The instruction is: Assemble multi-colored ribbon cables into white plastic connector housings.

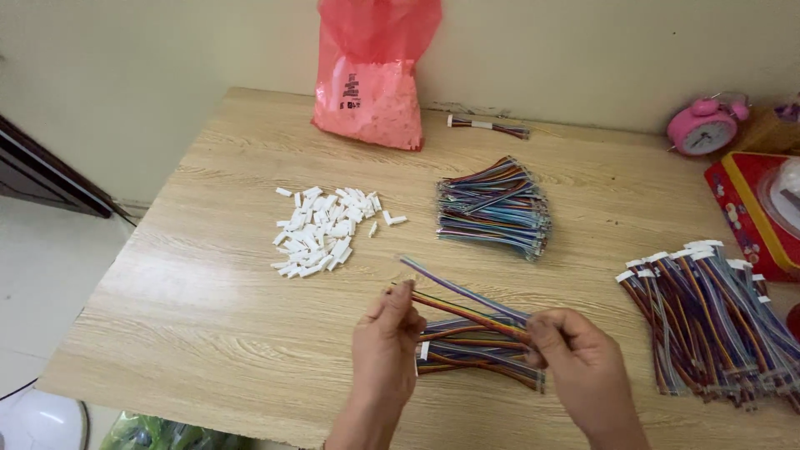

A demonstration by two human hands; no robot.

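Wires [467, 312] at lower centre are being pinched at each end by left hand [385, 346] and right hand [583, 362], fanning strands apart above the bundle [475, 354].

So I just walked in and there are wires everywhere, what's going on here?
A person holds a few coloured ribbon wires stretched between the left hand and the right hand, above a small wire bundle on the wooden table. Nearby lie white connectors and two bigger wire piles.

I note a matt wood-grain table [208, 333], white plastic connectors [321, 229], a glossy thin red plastic bag [371, 83], and smooth plastic-coated coloured wires [496, 204].
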